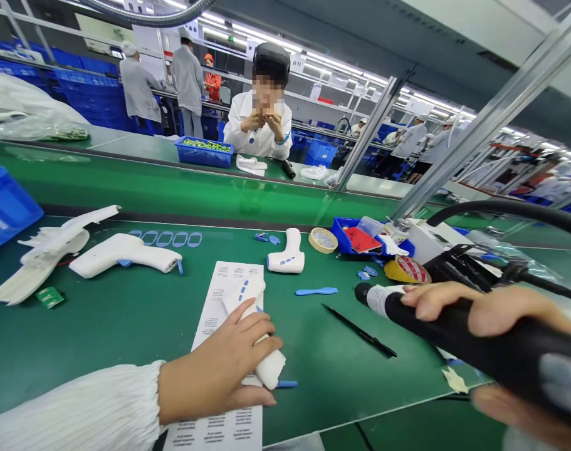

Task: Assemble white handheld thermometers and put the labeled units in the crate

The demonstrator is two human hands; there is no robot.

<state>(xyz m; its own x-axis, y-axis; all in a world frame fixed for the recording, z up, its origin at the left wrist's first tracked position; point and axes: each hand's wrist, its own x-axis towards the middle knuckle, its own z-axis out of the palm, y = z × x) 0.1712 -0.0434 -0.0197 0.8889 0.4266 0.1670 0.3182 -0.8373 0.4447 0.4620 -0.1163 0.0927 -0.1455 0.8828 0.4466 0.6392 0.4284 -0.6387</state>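
Observation:
My left hand [224,363] is wrapped over a white gun-shaped thermometer [250,293] with blue buttons, which lies on a printed paper sheet [238,429]. A blue tab [286,384] sticks out by its lower end. In my right hand [506,313], at the right edge, is a black electric screwdriver [426,316], its tip pointing left above the table and apart from the thermometer. A second white thermometer [288,257] lies beyond the sheet. Farther left are another white thermometer [125,254] and opened white housing shells [54,250] with a small green circuit board [49,297].
Between my hands lie a blue strip [316,291] and a black pen [360,332]. Behind them are a tape roll [323,240], a blue parts bin [344,235] and yellow tape [407,269]. Blue ring pieces [165,239] lie far left. A co-worker [261,113] sits opposite.

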